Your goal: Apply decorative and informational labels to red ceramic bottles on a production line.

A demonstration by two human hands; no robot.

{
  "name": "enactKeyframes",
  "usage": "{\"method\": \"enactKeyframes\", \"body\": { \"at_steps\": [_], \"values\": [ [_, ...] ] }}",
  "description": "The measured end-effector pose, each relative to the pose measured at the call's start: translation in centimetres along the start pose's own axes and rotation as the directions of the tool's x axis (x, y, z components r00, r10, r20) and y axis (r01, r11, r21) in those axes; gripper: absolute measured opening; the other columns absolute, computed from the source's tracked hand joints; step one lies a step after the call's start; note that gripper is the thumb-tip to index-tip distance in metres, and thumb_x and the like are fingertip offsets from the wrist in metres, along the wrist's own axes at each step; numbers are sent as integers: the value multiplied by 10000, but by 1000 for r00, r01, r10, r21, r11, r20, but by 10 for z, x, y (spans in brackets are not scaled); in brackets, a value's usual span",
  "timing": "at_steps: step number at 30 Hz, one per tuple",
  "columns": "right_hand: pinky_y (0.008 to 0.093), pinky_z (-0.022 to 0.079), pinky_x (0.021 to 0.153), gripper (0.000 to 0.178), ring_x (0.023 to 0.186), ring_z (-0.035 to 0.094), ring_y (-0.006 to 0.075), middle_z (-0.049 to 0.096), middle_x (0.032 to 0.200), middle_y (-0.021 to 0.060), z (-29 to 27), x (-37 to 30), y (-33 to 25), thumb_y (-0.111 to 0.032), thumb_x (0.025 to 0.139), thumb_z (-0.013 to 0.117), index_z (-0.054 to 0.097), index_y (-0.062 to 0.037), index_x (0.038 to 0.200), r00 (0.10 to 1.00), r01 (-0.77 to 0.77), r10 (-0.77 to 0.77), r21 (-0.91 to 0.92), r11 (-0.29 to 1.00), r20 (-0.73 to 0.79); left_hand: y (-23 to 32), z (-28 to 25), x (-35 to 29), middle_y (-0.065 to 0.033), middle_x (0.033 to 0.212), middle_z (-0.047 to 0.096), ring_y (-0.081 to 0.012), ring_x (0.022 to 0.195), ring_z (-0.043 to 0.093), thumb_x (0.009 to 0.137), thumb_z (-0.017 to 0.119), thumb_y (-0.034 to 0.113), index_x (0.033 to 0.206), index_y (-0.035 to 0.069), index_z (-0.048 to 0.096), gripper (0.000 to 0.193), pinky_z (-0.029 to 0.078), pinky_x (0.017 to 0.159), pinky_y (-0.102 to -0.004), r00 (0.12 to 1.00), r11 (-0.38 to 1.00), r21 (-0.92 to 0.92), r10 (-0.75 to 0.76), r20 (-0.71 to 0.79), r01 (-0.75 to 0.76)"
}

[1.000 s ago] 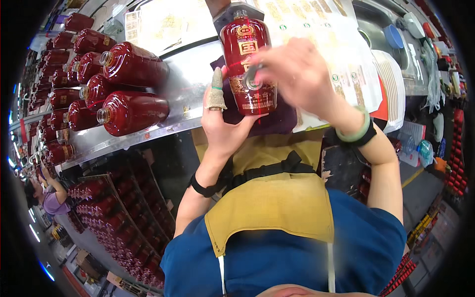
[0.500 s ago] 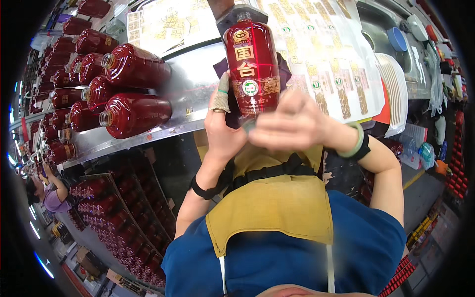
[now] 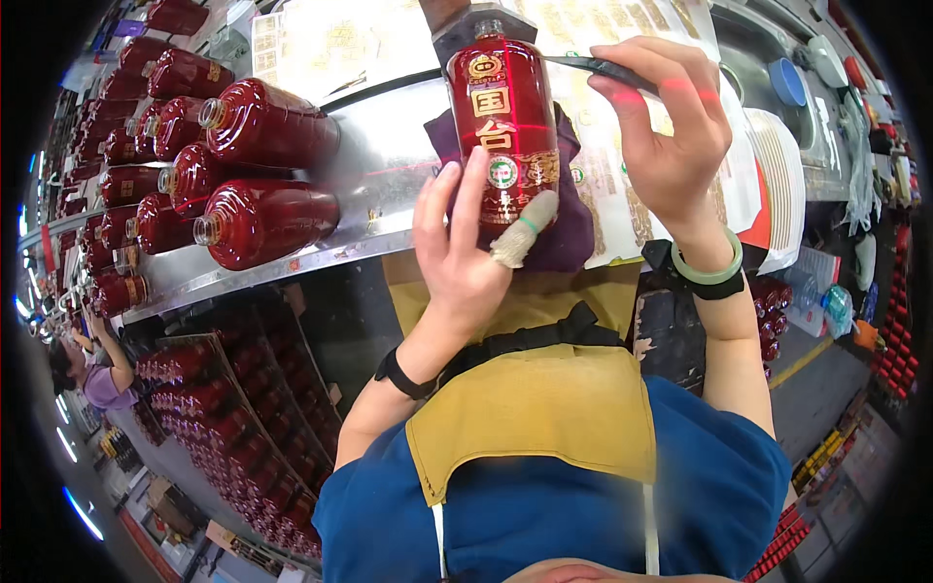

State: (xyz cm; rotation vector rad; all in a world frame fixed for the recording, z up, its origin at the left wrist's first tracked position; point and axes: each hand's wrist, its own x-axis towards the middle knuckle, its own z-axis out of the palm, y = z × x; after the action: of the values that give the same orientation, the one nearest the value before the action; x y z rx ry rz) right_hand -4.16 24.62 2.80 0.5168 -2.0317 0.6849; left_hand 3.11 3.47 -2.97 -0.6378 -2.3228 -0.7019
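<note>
A dark red glass bottle (image 3: 525, 107) with gold lettering and a patterned band lies with its open neck away from me, on a dark purple cloth (image 3: 575, 228). My left hand (image 3: 462, 267) rests on its lower part. Its fingers are stretched out and apart, and the thumb, in a pale knitted finger cover (image 3: 525, 230), lies across the bottle's near end. To the right of the bottle, my right hand (image 3: 680, 146) pinches dark tweezers (image 3: 612, 70), their thin tip pointing left toward the bottle's shoulder. Whether the tip holds anything is too small to tell.
Several red bottles (image 3: 262, 219) lie on the metal table at left. Sheets of gold labels (image 3: 603, 219) spread behind and right. Stacked white trays (image 3: 773, 165) and a sink with a blue cup (image 3: 787, 83) stand at right. Racked bottles fill the lower left; another person (image 3: 102, 384) is far left.
My right hand has moved from the bottle's near end up to the right, tweezers now showing. My left hand has shifted from the bottle's left side onto its front.
</note>
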Motion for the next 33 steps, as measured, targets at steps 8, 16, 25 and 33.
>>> {"method": "enactKeyframes", "body": {
  "at_steps": [8,16,25,33],
  "values": [
    [331,465,773,240,852,632,208,712,931,18,-15,-3,-13,-79,755,843,772,-108,983,986,-165,165,13,986,37,-22,-4,-26,-241,1496,513,-454,1369,469,693,870,119,1315,103,693,648,422,1085,-516,992,990,-91,-102,70,108],
    [322,421,769,297,814,607,184,711,919,-21,-2,-4,-15,-90,706,843,767,-131,990,997,-3,3,-8,1000,71,-10,-4,9,-210,1481,521,-404,1295,515,663,906,198,1380,147,644,765,446,1051,-485,985,994,-84,-54,162,68],
    [345,454,732,263,785,565,161,672,883,-21,-6,-21,-76,-201,702,735,752,-120,952,806,293,-366,224,930,466,-14,5,-11,-231,1363,603,-384,1244,588,749,840,113,1475,-58,452,840,445,1071,-466,813,655,-488,-516,268,577],
    [339,491,749,175,817,580,173,656,868,-51,17,-13,-31,-203,774,729,707,-161,942,955,149,-156,46,988,254,-21,8,-14,-189,1377,605,-328,1244,583,654,945,133,1446,-68,473,944,444,1076,-421,914,799,-444,-350,205,406]
  ]
}}
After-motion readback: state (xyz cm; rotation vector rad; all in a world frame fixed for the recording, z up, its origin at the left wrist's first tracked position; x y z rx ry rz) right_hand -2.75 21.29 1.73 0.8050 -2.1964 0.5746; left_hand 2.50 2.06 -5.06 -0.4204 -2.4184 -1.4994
